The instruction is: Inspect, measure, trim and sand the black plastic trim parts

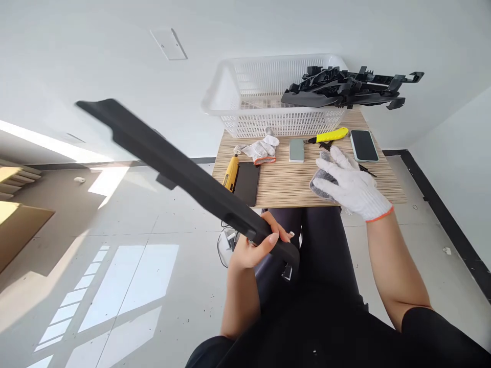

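Note:
My bare left hand (258, 245) is closed around the lower end of a long black plastic trim strip (169, 163). The strip slants up to the left, past the table's edge, and its near end curls over above my lap. My right hand (347, 179), in a white knitted glove with an orange cuff, lies with fingers spread on a grey cloth (321, 185) at the table's front right. Part of the cloth is hidden beneath it. Just beyond that hand is a yellow-handled cutter (332, 135).
On the wooden table (284, 186) are a white glove (264, 149), a yellow rotary tool (231, 173), a dark flat pad (246, 184), a small grey-green block (296, 151) and a phone (364, 146). Behind, a white basket (284, 122) holds black plastic parts (341, 87). Cardboard (23, 225) stands left.

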Tool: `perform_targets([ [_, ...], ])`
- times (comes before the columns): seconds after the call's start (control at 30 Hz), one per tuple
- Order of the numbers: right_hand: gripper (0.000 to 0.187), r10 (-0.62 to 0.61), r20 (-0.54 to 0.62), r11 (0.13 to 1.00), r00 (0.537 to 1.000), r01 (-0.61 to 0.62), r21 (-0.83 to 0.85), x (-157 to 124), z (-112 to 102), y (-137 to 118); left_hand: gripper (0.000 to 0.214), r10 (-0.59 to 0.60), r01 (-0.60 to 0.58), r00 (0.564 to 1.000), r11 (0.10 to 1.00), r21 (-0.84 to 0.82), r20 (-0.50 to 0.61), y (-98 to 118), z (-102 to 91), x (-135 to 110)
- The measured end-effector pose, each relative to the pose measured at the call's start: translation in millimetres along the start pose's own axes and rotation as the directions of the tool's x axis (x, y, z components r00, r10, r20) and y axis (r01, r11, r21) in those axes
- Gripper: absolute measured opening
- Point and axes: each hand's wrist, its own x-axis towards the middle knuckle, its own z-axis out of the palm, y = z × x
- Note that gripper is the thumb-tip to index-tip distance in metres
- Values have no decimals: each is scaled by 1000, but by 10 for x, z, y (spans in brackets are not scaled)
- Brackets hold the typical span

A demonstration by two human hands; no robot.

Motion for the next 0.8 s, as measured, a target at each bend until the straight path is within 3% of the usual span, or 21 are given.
perform_targets([
  [0.13, 58, -40, -120, 997, 992, 47, 58, -164, 171, -223, 31, -57, 87, 971, 989, 121, -234, -70, -27, 26],
  [0.2, 71, -130, -53, 977, 990, 137, 163, -350, 355, -338, 30, -63, 145, 928, 969, 202, -367, -118, -27, 71],
  [0.27, 86, -275, 91, 926, 957, 238, 292, -539, 565, -453, 26, -48, 187, 884, 948, 258, -464, -163, -6, 119],
  [0.33, 98, -333, 231, 892, 914, 226, 392, -701, 759, -558, 25, 9, 173, 839, 944, 282, -544, -201, 36, 157],
  [0.4, 94, -334, 246, 856, 910, 183, 484, -825, 904, -635, 24, 75, 136, 787, 947, 292, -612, -230, 89, 183],
  [0.47, 78, -278, 221, 813, 935, 107, 572, -912, 984, -671, 23, 106, 111, 752, 953, 283, -650, -249, 132, 201],
  [0.57, 60, -164, 248, 717, 955, -58, 694, -977, 994, -652, 25, 144, 60, 766, 954, 292, -626, -254, 151, 215],
  [0.63, 55, -78, 306, 608, 949, -198, 769, -982, 956, -616, 29, 170, 29, 784, 950, 309, -597, -245, 131, 212],
  [0.73, 49, 45, 422, 394, 905, -405, 825, -956, 895, -566, 37, 164, -15, 829, 962, 272, -535, -227, 84, 183],
  [0.8, 44, 69, 478, 254, 876, -479, 841, -933, 876, -550, 38, 129, -30, 888, 974, 224, -442, -232, 66, 162],
])
